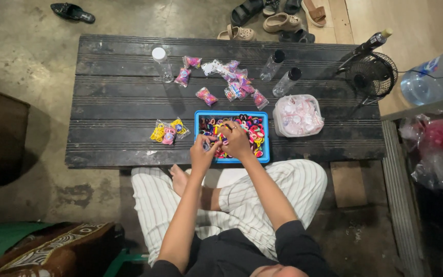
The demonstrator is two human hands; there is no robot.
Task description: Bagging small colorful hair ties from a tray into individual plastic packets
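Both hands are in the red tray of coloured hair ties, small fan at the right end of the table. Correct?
Not quite: the tray is blue, not red, as the head view shows. The rest holds: the left hand and right hand are both at the tray of coloured hair ties, and the small fan stands at the right end of the table.

A clear packet of yellow, pink and blue hair ties (168, 131) lies left of the blue tray. Farther back, small clear packets with pink and mixed-colour contents (225, 81) are scattered across the table's middle. At far right, a big water bottle (433, 73) carries a blue-and-white label.
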